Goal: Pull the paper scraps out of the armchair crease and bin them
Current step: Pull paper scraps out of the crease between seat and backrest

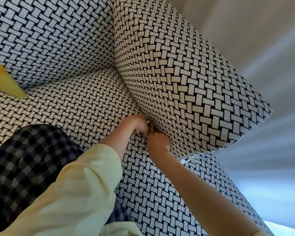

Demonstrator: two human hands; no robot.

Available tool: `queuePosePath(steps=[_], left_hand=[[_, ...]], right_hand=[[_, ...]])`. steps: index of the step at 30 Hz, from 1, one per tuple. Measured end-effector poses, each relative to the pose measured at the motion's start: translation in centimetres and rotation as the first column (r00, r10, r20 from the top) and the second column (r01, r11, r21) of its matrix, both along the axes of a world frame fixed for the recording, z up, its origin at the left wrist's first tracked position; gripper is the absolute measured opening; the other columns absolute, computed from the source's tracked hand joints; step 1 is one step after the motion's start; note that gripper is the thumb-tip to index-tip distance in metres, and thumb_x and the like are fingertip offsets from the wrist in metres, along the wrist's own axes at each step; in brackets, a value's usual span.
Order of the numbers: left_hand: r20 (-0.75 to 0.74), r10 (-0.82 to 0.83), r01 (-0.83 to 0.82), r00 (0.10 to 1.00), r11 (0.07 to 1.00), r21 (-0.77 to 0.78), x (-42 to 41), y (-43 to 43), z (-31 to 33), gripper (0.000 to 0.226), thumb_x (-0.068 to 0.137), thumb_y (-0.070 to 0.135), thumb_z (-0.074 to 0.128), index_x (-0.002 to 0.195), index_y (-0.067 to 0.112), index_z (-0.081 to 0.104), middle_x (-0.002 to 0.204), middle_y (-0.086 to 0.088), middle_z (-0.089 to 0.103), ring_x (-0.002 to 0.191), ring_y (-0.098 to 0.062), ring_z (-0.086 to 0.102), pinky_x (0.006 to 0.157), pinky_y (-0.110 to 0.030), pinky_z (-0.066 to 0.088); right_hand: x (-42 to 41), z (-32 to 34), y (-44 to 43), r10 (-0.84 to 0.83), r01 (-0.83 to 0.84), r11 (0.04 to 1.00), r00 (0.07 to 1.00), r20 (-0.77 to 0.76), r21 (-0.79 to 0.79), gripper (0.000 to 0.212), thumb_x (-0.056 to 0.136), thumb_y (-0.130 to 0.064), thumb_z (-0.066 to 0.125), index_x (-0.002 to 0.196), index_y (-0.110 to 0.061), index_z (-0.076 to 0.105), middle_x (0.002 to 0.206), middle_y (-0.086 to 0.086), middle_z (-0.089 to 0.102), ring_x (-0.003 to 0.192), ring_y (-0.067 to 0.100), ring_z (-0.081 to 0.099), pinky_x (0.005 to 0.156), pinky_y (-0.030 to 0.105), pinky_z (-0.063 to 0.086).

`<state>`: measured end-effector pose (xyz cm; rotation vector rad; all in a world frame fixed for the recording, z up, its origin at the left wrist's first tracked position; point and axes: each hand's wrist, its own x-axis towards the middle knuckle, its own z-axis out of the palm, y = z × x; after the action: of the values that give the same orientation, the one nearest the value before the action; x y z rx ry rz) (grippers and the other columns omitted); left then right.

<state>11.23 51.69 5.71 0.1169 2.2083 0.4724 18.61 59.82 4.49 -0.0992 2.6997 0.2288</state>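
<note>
While we lean over the seat, the head view gives us these lines.

Head view, armchair: we see the woven-pattern armchair (160, 57), its seat cushion (78, 99) meeting the armrest (186, 79) in a crease (134, 103) that runs down to our hands.

Head view, left hand: our left hand (136, 124), from the pale yellow sleeve (85, 181), sits at the crease with fingers curled together; a sliver of white shows at its fingertips, perhaps one of the paper scraps (138, 132), though we cannot tell for sure.

Head view, right hand: our right hand (157, 142) touches the left, knuckles up, fingertips buried in the crease; whether they pinch anything we cannot tell.

Head view, elsewhere: a yellow object (3, 82) lies on the seat, well apart; no bin shows.

Step in hand: we judge this the pulling-out stage, nothing binned yet.

Next move: it calls for spreading the crease with one hand, pinching the scraps firmly, and drawing them out slowly so they do not tear.
</note>
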Motion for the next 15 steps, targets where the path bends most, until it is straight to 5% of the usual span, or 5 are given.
queuePosePath(steps=[5, 10, 15], left_hand=[[0.081, 0.1, -0.101, 0.992, 0.995, 0.011, 0.1, -0.6, 0.4, 0.024, 0.083, 0.014, 0.063, 0.1, 0.007, 0.047, 0.074, -0.005, 0.048, 0.06, -0.015, 0.047, 0.048, -0.021, 0.04], [0.205, 0.23, -0.252, 0.951, 0.963, 0.091, 0.9, -1.6, 0.2, 0.028, 0.076, 0.017, 0.07, 0.095, 0.009, 0.05, 0.07, -0.005, 0.047, 0.051, -0.012, 0.039, 0.049, -0.02, 0.032], [0.134, 0.353, -0.376, 0.926, 0.895, 0.241, 2.5, -1.6, -0.7, 0.033, 0.078, 0.015, 0.067, 0.109, 0.007, 0.057, 0.076, -0.004, 0.053, 0.063, -0.013, 0.051, 0.052, -0.021, 0.044]], right_hand=[[-0.8, 0.6, 0.1, 0.0, -0.001, 0.999, 1.0, -0.013, -0.05, 0.057, 0.097, -0.004, 0.035, 0.147, -0.006, 0.008, 0.118, 0.015, 0.061, 0.103, 0.029, 0.062, 0.078, 0.035, 0.05], [-1.1, 0.6, -0.1, -0.063, 0.064, 0.996, 0.998, 0.024, -0.062, 0.054, 0.096, -0.006, 0.039, 0.145, -0.01, 0.016, 0.116, 0.014, 0.061, 0.104, 0.029, 0.06, 0.073, 0.034, 0.049], [-1.6, 1.3, -0.5, -0.141, 0.145, 0.983, 0.989, 0.041, -0.114, 0.033, 0.098, -0.009, 0.035, 0.131, -0.012, 0.04, 0.117, 0.012, 0.061, 0.105, 0.027, 0.059, 0.073, 0.031, 0.046]])
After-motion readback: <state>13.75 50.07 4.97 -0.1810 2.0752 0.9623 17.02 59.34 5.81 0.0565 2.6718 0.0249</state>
